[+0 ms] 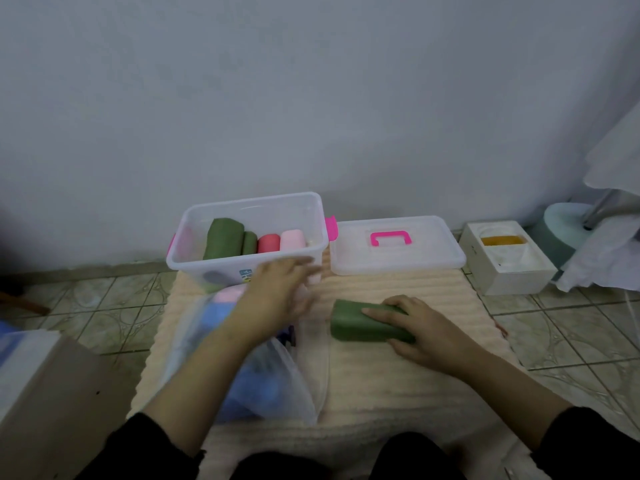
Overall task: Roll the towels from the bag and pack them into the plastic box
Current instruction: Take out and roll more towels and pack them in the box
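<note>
A clear plastic box (pixel 194 263) with pink latches stands on the peach mat by the wall. Inside it stand several rolled towels: two green (pixel 223 239), one red (pixel 268 243), one pink (pixel 292 239). A rolled green towel (pixel 349 322) lies on the mat, and my right hand (pixel 412 329) grips it from above, fingers curled over its right half. My left hand (pixel 280 292), blurred and with fingers spread, hovers in front of the box above the clear plastic bag (pixel 263 379). The bag holds blue and pink towels.
The box's clear lid (pixel 398 261) with a pink handle lies right of the box. A white carton (pixel 505 261) stands further right, near a pale stool base. A cardboard box (pixel 52 393) sits at the left. The peach mat (pixel 398 393) covers the tiled floor.
</note>
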